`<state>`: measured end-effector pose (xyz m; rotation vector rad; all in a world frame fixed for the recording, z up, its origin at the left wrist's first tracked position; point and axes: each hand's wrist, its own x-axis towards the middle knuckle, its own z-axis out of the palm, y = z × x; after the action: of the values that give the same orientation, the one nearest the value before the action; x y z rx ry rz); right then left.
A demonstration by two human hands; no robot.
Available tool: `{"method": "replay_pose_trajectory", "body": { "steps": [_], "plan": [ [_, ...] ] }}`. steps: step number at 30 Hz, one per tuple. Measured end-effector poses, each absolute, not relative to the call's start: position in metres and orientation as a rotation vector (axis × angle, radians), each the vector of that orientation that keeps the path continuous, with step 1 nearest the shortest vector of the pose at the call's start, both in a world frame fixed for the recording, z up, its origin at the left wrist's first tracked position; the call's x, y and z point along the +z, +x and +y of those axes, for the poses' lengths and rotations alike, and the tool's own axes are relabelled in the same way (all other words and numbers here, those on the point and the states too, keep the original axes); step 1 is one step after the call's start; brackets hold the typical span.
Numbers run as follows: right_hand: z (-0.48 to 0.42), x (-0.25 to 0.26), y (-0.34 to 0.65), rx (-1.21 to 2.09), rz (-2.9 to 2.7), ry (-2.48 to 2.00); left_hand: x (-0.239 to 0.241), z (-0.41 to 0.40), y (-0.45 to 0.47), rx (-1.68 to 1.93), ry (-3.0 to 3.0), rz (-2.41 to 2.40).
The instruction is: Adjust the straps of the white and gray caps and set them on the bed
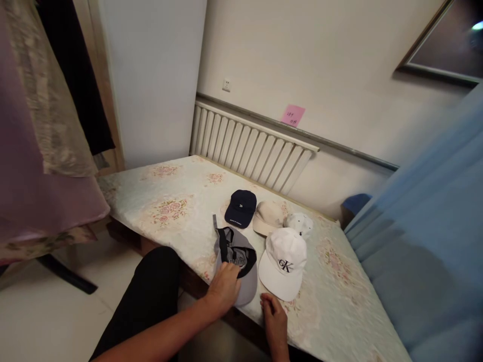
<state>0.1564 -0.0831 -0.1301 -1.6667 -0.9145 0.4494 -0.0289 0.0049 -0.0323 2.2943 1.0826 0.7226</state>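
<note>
A grey cap [247,291] lies upside down near the bed's front edge, with its dark inside and loose strap showing. My left hand [225,286] is closed on the cap's near side, fingertips over the rim. Beside it, to the right, sits a white cap [289,251] with black letters on its front. My right hand [274,319] rests at the bed edge just below the white brim, its fingers curled together and nothing visible in them. Behind these are a navy cap [241,207], a beige cap [268,216] and a smaller white cap [300,222], partly hidden by the lettered one.
The caps lie on a bed [192,201] with a flowered pale cover. A radiator [249,143] and a pink note [293,115] are on the wall behind. Clothes [56,115] hang at the left, and a blue curtain [430,226] drapes along the right.
</note>
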Motion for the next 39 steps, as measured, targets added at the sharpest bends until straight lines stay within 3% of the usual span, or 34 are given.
{"method": "replay_pose_trajectory", "body": {
  "steps": [14,28,39],
  "plan": [
    [-0.084,-0.132,0.158,0.444,-0.948,-1.675,-0.059,-0.011,0.030,0.273,2.336,1.193],
    [-0.085,-0.127,0.158,0.417,-0.948,-1.694,-0.067,-0.009,0.063,0.274,2.512,1.482],
    [-0.085,-0.130,0.156,0.475,-0.867,-1.665,-0.053,0.029,0.036,0.421,1.943,1.182]
  ]
}}
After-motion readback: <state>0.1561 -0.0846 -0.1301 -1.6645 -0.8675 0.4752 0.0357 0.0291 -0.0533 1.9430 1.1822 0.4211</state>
